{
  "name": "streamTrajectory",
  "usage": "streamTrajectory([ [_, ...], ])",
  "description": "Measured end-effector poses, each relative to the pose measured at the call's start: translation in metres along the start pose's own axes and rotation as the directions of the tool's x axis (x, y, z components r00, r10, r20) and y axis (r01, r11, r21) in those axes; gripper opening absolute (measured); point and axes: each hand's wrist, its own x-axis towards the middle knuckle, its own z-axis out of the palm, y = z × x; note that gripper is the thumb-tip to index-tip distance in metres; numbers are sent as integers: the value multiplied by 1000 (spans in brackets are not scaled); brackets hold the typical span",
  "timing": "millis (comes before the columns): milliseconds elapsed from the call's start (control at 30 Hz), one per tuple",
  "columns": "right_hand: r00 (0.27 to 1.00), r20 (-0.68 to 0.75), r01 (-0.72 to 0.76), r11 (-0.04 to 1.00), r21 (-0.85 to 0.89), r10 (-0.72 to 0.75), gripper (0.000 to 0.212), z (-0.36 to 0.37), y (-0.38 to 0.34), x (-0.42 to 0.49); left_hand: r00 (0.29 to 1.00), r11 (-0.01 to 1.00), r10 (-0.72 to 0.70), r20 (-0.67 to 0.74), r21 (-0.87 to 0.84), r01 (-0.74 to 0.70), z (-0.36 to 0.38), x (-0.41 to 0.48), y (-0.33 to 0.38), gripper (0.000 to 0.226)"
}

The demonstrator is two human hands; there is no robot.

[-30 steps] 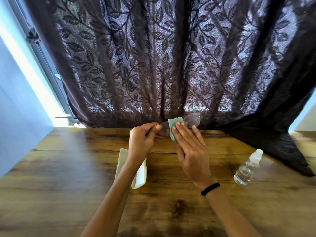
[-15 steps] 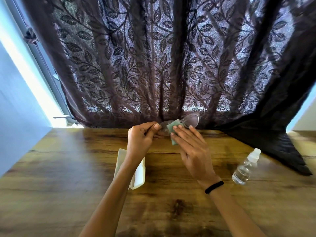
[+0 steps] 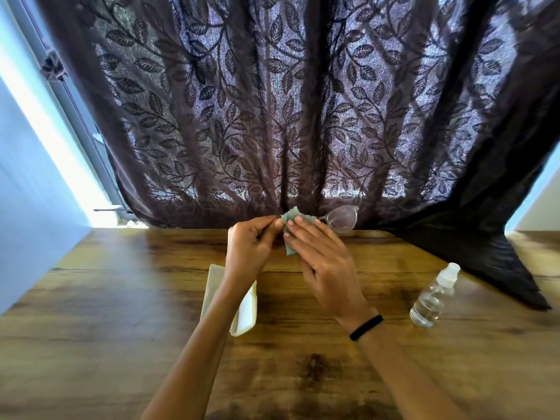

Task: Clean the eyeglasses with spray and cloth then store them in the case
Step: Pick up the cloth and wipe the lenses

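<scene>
I hold the clear-framed eyeglasses (image 3: 341,219) up over the far part of the wooden table (image 3: 121,313). My left hand (image 3: 250,245) pinches one end of the frame between thumb and fingers. My right hand (image 3: 322,259) holds the pale green cloth (image 3: 290,218) wrapped over the left lens, which is hidden. The right lens sticks out uncovered to the right. The white case (image 3: 247,310) lies open on the table under my left forearm. The clear spray bottle (image 3: 431,297) with a white cap stands at the right.
A dark leaf-patterned curtain (image 3: 272,116) hangs along the far edge of the table, and its right end drapes onto the tabletop. A bright window strip and a pale wall run down the left side.
The right hand has slid the cloth a little to the left over the lens, closer to the left thumb. The glasses stay held at about the same height.
</scene>
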Motion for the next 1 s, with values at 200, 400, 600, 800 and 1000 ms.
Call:
streamTrajectory([
  [200, 997, -59, -60, 997, -43, 57, 30, -9, 15, -10, 999, 992, -54, -1, -114, 53, 0, 1, 5, 14],
  [400, 980, -134, -150, 989, -2, 149, 30, -10, 12, 5, 998, 988, -67, -2, -140, 66, 6, 3, 9, 13],
  [600, 996, -76, -47, 997, 57, 51, 33, -3, -2, 2, 997, 999, 43, -57, 13, -42, 5, 0, 6, 14],
  [800, 999, -52, 17, 1000, -2, -17, 26, -8, 5, -11, 997, 999, 45, -70, -27, -47, 4, 0, 6, 20],
  [1000, 923, -211, -261, 927, 268, 321, 23, -29, 17, -8, 997, 989, -68, -45, -132, 62, 4, -1, 0, 14],
])
